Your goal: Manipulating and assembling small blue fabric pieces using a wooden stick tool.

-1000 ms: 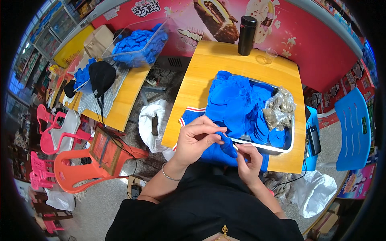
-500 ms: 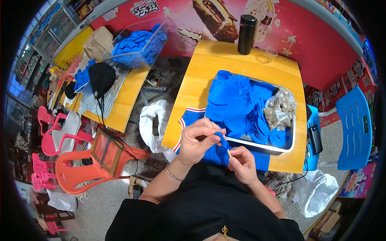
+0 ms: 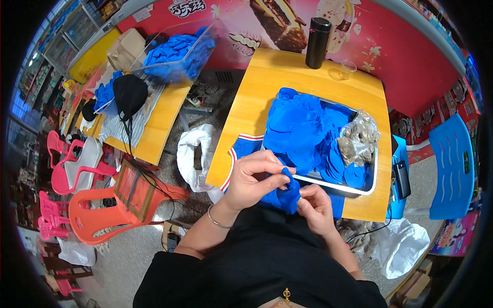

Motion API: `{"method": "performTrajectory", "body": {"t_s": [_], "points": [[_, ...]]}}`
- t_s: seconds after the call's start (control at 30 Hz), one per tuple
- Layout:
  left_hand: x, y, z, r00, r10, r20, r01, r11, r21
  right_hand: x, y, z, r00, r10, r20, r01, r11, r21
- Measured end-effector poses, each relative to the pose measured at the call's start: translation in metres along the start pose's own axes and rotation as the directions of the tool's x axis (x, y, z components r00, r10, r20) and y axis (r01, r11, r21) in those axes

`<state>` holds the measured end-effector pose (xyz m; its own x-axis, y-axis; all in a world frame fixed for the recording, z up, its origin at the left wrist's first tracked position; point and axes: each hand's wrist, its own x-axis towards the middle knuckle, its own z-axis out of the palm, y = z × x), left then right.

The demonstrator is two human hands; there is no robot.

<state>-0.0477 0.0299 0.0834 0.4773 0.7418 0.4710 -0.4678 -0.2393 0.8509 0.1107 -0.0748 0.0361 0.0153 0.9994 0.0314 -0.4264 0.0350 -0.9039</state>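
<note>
A small folded piece of blue cloth (image 3: 289, 197) hangs between my two hands, just in front of the table edge. My left hand (image 3: 259, 177), with a bangle on the wrist, pinches its upper end between thumb and fingers. On the other side, my right hand (image 3: 314, 205) is closed on the cloth's right edge, fingertips pressed together. Beyond them a metal tray (image 3: 374, 179) holds a heap of round blue cloth pieces (image 3: 295, 123). A clear plastic bag of greyish-brown lumps (image 3: 358, 138) rests on the tray's right side. Blue cloth with a red-and-white striped border (image 3: 246, 147) lies under my hands.
On the yellow table (image 3: 246, 102) stand a black bottle (image 3: 318, 43) and a clear cup (image 3: 346, 69). A side table at left carries a clear bin of blue pieces (image 3: 179, 56) and a black drawstring bag (image 3: 130, 95). An orange chair (image 3: 92, 215) and a blue chair (image 3: 452, 167) flank me.
The blue piece now looks wider and bunched between my hands. A thin pale stick tip seen at my right fingertips before no longer shows. My right hand has shifted slightly.
</note>
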Motion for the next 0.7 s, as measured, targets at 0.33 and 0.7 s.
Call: {"method": "performTrajectory", "body": {"t_s": [0.33, 0.7], "points": [[0.001, -0.002, 0.009, 0.995, -0.072, -0.063, 0.082, 0.981, 0.175, 0.009, 0.013, -0.017, 0.960, -0.281, 0.006, 0.270, 0.915, -0.299], [-0.003, 0.002, 0.013, 0.979, -0.202, -0.030, 0.200, 0.978, -0.066, 0.003, 0.014, -0.010, 1.000, -0.018, 0.021, 0.016, 0.998, 0.060]]}}
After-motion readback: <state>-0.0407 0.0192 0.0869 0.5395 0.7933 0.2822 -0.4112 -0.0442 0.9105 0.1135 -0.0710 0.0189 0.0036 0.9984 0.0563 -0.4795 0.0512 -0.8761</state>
